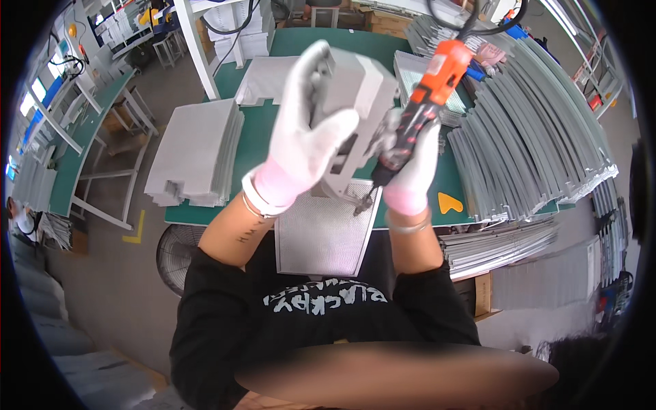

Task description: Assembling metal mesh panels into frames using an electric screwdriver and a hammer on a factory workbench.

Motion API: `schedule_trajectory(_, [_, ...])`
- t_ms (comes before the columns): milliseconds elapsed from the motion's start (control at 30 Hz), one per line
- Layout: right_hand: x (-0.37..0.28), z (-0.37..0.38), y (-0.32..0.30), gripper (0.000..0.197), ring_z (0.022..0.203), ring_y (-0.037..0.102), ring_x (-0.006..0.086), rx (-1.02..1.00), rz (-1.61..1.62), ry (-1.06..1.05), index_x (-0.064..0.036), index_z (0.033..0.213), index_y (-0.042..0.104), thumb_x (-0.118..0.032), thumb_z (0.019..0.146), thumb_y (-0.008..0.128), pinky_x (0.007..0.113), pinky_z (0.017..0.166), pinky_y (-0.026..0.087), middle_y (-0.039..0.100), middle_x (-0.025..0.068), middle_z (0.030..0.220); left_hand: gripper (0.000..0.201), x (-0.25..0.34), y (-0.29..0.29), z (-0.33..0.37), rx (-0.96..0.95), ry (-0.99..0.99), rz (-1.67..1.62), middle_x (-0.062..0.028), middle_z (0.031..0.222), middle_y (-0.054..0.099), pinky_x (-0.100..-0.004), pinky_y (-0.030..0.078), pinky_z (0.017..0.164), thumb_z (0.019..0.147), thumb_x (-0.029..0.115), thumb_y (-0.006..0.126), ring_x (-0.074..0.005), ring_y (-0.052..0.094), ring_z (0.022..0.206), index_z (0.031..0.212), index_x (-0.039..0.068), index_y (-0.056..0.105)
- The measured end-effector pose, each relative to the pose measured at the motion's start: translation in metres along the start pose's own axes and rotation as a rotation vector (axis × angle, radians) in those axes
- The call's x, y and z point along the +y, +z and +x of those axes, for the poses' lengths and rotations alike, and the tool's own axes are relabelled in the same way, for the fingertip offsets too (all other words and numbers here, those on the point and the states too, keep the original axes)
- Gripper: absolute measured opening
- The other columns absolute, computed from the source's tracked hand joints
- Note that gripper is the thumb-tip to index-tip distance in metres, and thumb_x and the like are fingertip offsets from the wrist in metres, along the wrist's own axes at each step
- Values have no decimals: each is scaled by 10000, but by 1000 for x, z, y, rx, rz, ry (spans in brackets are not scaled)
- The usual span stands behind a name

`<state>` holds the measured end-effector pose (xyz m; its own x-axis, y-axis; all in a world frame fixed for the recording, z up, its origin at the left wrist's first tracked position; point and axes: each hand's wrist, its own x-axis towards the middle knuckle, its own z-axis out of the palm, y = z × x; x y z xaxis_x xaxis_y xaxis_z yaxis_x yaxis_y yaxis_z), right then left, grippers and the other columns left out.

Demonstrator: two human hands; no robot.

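Note:
My left hand (298, 137), in a white glove, grips a light grey box-shaped housing (367, 76) raised above the green table. Its thumb presses the near side and its fingers wrap the far left side. My right hand (418, 169), also gloved, is closed round an orange and black electric screwdriver (432, 80). The tool's tip points down towards me, right beside the housing; motion blurs the spot, so contact is unclear. Below both hands a framed mesh panel (320, 238) overhangs the table's front edge.
White sheet panels (195, 147) are stacked on the left of the green table (311, 42). Long grey frames (533, 130) fill its right side. A yellow flat piece (449, 203) lies near the front edge. A floor fan (174, 256) stands below left. Cables hang above.

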<state>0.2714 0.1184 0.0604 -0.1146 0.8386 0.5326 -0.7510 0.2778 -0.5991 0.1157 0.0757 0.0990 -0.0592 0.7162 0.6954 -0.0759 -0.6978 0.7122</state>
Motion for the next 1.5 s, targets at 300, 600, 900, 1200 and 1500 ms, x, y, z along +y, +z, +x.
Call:
schedule_trajectory(300, [-13, 19, -18, 430, 659, 549, 128, 16, -12, -22, -63, 1168, 485, -467, 1024, 489, 255, 579, 453, 617, 105, 890, 925, -18, -1, -29, -43, -107, 178, -189, 1501, 349, -413, 330, 1141, 872, 212, 724, -268, 398, 1361, 1566, 14, 147])
schedule_trajectory(600, [-12, 18, -60, 585, 449, 452, 73, -562, 810, 458, -31, 1139, 514, -595, 990, 477, 234, 409, 385, 502, 13, 612, 920, -24, -5, -59, -417, 29, -95, -135, 1247, 614, -394, 386, 1086, 754, 99, 752, -246, 581, 1174, 1528, -22, 271])
schedule_trajectory(900, [11, 1, -74, 576, 426, 451, 74, -634, 918, 477, -45, 1225, 475, -573, 994, 484, 236, 395, 378, 499, 13, 589, 466, -18, 37, -51, -387, 327, 236, -70, 995, 681, -388, 472, 817, 712, 104, 823, -276, 654, 922, 1148, 68, 662])
schedule_trajectory(1200, [28, -6, -71, 588, 401, 450, 76, -695, 1165, 538, -60, 1322, 430, -547, 999, 492, 237, 379, 370, 496, 14, 564, 414, -26, 48, -48, -361, 567, 235, -51, 972, 657, -409, 498, 775, 652, 81, 851, -263, 656, 917, 1009, 88, 642])
schedule_trajectory(1500, [40, -3, -69, 613, 309, 395, 83, -856, 1427, 493, -118, 1481, 262, -450, 1017, 487, 248, 308, 311, 432, 2, 452, 307, -10, 52, -53, -312, 769, 537, -51, 939, 658, -389, 530, 718, 655, 113, 775, -234, 664, 864, 942, 78, 674])
